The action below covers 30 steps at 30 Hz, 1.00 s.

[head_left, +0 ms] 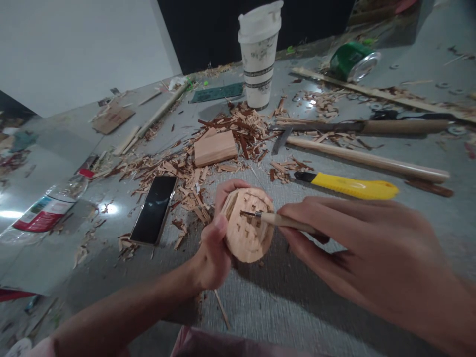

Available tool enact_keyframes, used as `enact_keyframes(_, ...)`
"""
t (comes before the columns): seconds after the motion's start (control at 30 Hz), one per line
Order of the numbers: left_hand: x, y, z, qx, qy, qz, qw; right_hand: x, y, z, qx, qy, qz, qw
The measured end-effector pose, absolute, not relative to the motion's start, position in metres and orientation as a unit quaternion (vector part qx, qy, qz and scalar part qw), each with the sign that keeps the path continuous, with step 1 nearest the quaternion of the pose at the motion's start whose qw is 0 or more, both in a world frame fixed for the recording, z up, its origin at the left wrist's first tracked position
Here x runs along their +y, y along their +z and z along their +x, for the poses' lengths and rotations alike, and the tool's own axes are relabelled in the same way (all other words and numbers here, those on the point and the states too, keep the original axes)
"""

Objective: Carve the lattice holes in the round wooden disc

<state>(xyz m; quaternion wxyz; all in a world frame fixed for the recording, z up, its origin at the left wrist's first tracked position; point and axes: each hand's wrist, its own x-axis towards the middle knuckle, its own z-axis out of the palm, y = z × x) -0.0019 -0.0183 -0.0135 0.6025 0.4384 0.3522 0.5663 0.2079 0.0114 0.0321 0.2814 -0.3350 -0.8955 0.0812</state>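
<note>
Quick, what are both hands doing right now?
Left hand: closed around the round wooden piece.
Right hand: closed on a carving tool, tip on the wood.

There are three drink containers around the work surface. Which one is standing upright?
The paper cup with a lid, at the far edge behind the wood shavings. The green can and the plastic bottle both lie on their sides.

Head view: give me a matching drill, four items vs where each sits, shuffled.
Things:
1. round carved wooden disc
2. yellow utility knife
3. white paper cup with lid
4. black phone

Places:
A. flat among shavings, left of the disc
B. in the left hand
C. upright at the back
D. flat, beyond the right hand

Pairs: 1-B, 2-D, 3-C, 4-A
</note>
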Motion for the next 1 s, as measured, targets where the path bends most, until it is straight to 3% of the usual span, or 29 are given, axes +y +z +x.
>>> enact_keyframes(0.23,-0.018,-0.022,-0.006,0.378,0.552,0.499,0.55,0.009,0.033,0.202,-0.903,0.021,-0.331,0.273)
enact_keyframes(0.47,-0.023,-0.02,-0.002,0.367,0.532,0.46,0.609,0.001,0.039,0.199,-0.908,-0.005,-0.337,0.248)
enact_keyframes(0.6,-0.026,-0.015,-0.001,0.373,0.505,0.415,0.658,-0.001,0.041,0.198,-0.919,0.01,-0.345,0.188)
enact_keyframes(0.73,-0.023,-0.011,-0.002,0.401,0.486,0.405,0.662,0.001,0.04,0.198,-0.915,0.069,-0.357,0.174)
enact_keyframes(1.0,-0.019,-0.005,-0.004,0.386,0.498,0.398,0.667,0.012,0.037,0.196,-0.845,0.329,-0.375,0.194)
